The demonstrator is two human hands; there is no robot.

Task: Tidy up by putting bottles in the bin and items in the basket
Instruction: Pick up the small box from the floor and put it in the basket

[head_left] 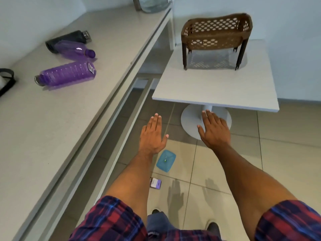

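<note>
Three bottles lie on the long counter (52,136) at the left: a black one (67,40), a small purple one (76,51) and a larger purple one (67,73). A brown lattice basket (215,34) on legs stands on the white pedestal table (217,87). On the floor lie a blue lid-like container (165,160) and a small purple packet (155,183). My left hand (152,134) and my right hand (214,131) are stretched out flat, palms down, fingers apart, holding nothing, above the floor in front of the table.
A large clear water jug (154,4) stands at the counter's far end. A black strap (7,80) lies at the counter's left edge. The table's round base (189,119) sits on the tiled floor. No bin is in view.
</note>
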